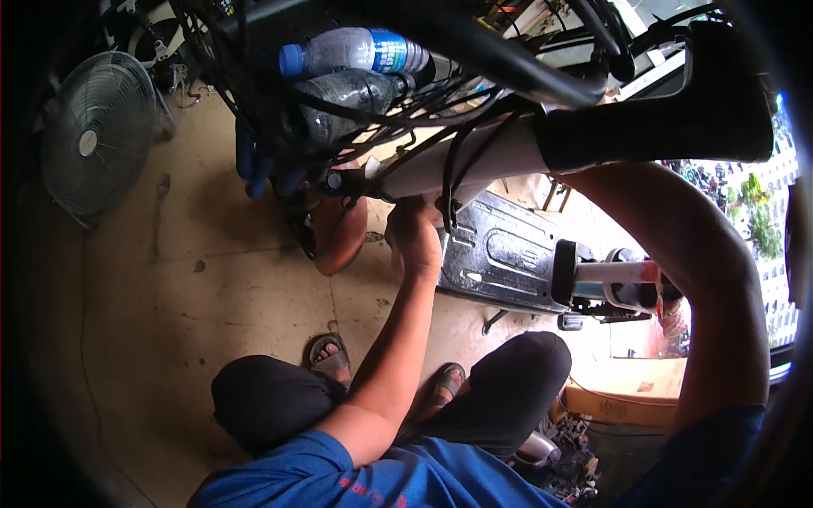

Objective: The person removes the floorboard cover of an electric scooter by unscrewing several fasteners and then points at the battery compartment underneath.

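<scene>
An upturned-looking scooter frame crosses the upper view, with a pale column (491,152), black cables (451,199) and a ribbed black footboard (500,254). My left hand (411,233) is raised to the column's underside, fingers curled and partly hidden; what they hold cannot be made out. My right arm (703,254) arches up behind the column's black upper part (644,131), which hides my right hand. A clear bottle with a blue cap (347,52) and a darker bottle (339,106) sit among the cables. Another person's bare limb (339,241) shows just left of my left hand.
A standing fan (93,144) is at the left on the tiled floor (186,296). A cardboard box (627,381) and a pile of small parts (563,466) lie at the lower right. Bright daylight and greenery (758,212) show at the right edge.
</scene>
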Tool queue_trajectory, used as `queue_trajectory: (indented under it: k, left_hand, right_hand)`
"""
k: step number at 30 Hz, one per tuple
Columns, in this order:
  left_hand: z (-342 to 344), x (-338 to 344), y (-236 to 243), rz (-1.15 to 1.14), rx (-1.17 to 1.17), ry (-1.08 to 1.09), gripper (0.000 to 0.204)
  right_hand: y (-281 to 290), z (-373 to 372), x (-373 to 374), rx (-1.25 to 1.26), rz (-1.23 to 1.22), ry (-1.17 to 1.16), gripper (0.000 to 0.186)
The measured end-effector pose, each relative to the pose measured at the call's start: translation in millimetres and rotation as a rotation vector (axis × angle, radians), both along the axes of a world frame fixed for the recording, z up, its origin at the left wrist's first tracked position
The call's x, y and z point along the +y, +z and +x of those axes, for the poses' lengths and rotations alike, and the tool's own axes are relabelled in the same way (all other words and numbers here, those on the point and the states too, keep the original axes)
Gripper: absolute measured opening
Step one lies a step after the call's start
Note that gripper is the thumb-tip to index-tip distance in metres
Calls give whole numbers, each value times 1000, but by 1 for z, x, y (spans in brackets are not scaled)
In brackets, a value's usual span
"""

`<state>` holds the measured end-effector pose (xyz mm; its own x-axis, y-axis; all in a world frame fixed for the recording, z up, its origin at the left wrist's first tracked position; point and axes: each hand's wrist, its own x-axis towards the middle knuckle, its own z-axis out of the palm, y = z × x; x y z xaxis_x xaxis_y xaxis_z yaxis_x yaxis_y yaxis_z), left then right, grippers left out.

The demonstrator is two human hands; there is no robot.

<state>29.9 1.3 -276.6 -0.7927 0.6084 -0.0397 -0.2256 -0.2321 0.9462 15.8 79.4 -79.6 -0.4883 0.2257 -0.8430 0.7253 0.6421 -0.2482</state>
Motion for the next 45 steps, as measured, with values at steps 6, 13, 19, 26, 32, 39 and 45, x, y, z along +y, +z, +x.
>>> queue_trajectory:
  k: [6, 13, 19, 26, 32, 39, 45]
  left_hand:
    - [1, 1, -1, 91, -6, 38, 35]
    - [-1, 6, -12, 82, -13, 23, 34]
    - [6, 7, -7, 63, 241, 152, 35]
    - [-4, -3, -3, 0, 83, -71, 24]
    - [2, 2, 3, 55, 138, 62, 35]
    - [-3, 2, -1, 86, 116, 59, 38]
    - [-5, -5, -4, 39, 55, -79, 23]
  right_hand:
    - [0, -5, 0, 16, -10, -11, 18]
    - [6, 1, -11, 0, 17, -14, 18]
    - [3, -2, -6, 28, 0, -22, 18]
    - [3, -9, -12, 39, 4, -12, 18]
    - [2, -8, -8, 41, 4, -16, 18]
    - [4, -17, -11, 55, -7, -14, 19]
    - [5, -11, -13, 39, -4, -9, 20]
